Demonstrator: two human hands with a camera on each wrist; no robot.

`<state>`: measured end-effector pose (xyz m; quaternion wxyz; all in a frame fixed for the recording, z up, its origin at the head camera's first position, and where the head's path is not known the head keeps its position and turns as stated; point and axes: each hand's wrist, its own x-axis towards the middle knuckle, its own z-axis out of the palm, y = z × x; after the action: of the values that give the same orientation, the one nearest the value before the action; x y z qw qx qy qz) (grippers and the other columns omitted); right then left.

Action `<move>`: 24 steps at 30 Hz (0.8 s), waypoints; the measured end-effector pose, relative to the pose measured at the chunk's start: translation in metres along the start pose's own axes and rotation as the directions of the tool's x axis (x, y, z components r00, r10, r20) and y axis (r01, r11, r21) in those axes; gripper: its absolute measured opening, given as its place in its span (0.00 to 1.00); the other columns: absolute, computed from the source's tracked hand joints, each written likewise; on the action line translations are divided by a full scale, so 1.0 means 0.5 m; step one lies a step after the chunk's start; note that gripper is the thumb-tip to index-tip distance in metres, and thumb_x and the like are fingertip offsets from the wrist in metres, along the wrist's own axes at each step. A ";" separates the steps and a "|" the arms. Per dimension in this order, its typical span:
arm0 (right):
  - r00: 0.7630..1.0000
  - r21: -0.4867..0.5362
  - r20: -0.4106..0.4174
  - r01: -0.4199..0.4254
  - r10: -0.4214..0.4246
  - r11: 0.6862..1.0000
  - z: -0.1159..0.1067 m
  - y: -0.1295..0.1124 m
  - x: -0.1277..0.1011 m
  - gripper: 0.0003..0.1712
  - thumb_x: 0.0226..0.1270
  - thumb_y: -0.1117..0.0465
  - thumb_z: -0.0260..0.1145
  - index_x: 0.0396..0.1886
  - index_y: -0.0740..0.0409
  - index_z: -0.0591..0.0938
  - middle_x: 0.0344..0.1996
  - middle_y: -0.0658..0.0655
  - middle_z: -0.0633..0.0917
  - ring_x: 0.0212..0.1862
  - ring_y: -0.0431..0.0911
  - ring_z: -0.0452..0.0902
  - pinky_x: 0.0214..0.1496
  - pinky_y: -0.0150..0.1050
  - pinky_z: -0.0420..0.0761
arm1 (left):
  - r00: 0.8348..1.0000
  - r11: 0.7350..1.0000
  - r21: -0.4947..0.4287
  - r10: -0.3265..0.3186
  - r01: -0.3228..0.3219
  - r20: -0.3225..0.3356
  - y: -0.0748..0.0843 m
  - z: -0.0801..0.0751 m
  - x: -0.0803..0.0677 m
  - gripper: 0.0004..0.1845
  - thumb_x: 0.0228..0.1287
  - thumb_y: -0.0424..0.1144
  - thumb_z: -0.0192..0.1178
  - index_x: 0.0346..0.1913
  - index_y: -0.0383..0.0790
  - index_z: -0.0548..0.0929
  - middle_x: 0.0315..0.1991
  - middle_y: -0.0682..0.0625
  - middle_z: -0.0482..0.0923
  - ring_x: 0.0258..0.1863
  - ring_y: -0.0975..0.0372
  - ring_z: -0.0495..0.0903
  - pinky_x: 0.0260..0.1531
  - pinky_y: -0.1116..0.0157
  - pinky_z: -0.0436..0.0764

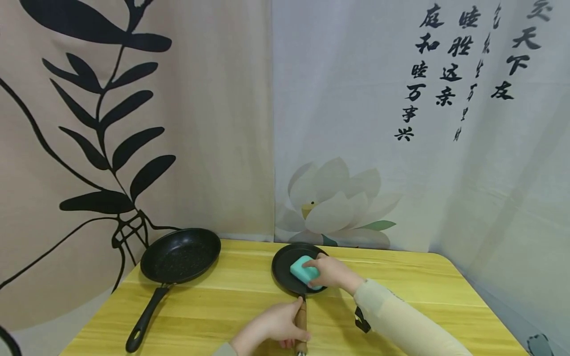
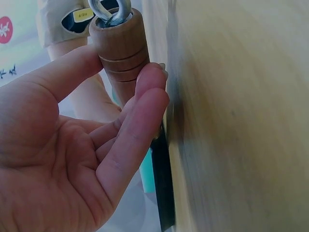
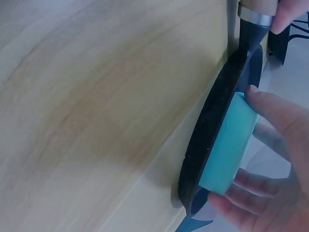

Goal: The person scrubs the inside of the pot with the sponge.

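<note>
The small pan [image 1: 289,272] sat on the yellow wooden table [image 1: 231,301], near its middle and close to the person's edge, its wooden handle [image 1: 301,321] pointing back toward the person. The left hand [image 1: 273,326] gripped that handle — in the left wrist view the thumb [image 2: 67,67] and fingers [image 2: 140,111] were curled round the grooved wood [image 2: 120,48], just below a metal hanging ring [image 2: 111,12] at its end. The right hand [image 1: 331,272] held a teal sponge [image 1: 303,269] inside the pan; in the right wrist view the thumb [image 3: 280,113] lay on one edge of the sponge [image 3: 227,150] and the fingertips [image 3: 236,208] on the opposite edge, pinching it, with the sponge's flat face pressed against the pan's dark inner surface [image 3: 212,121]. A metal collar [image 3: 256,17] joined the handle to the pan. The right arm wore a pale sleeve [image 1: 401,316]. To the left, well apart from the small pan, a larger black pan [image 1: 180,254] rested on the table — its black handle [image 1: 144,319] reaching toward the table's near left edge. Printed curtains hung behind the table: a beige one with black leaves [image 1: 111,123] and a pale one with a lotus [image 1: 334,202] and calligraphy [image 1: 445,64].
</note>
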<state>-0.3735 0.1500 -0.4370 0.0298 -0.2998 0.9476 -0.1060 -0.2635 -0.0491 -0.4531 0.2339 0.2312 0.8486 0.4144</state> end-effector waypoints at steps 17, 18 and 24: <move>0.999 -0.009 -0.007 0.042 -0.042 0.999 0.009 -0.021 0.008 0.29 0.56 0.49 0.74 0.59 0.47 0.82 0.41 0.52 0.77 0.33 0.38 0.71 0.38 0.38 0.78 | 0.999 1.000 0.000 -0.021 0.021 -0.030 0.015 0.003 -0.010 0.46 0.60 0.41 0.69 0.72 0.25 0.55 0.16 0.47 0.80 0.14 0.57 0.80 0.14 0.61 0.80; 0.999 -0.012 -0.008 0.045 -0.045 0.999 0.008 -0.022 0.008 0.29 0.56 0.49 0.74 0.59 0.47 0.82 0.41 0.52 0.77 0.33 0.38 0.71 0.38 0.38 0.78 | 0.999 1.000 0.000 -0.022 0.022 -0.031 0.015 0.003 -0.010 0.46 0.59 0.41 0.69 0.72 0.25 0.55 0.16 0.47 0.80 0.14 0.57 0.80 0.14 0.61 0.80; 0.998 -0.004 -0.008 0.065 -0.065 0.998 0.006 -0.030 0.011 0.28 0.57 0.50 0.74 0.58 0.48 0.82 0.42 0.52 0.78 0.34 0.39 0.71 0.39 0.38 0.78 | 0.999 1.000 -0.002 -0.022 0.021 -0.033 0.014 0.003 -0.009 0.46 0.59 0.41 0.69 0.72 0.25 0.56 0.16 0.47 0.80 0.14 0.57 0.79 0.14 0.61 0.80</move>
<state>-0.3693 0.1342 -0.4364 0.0219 -0.3303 0.9376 -0.1062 -0.2578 -0.0471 -0.4473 0.2243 0.2149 0.8545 0.4164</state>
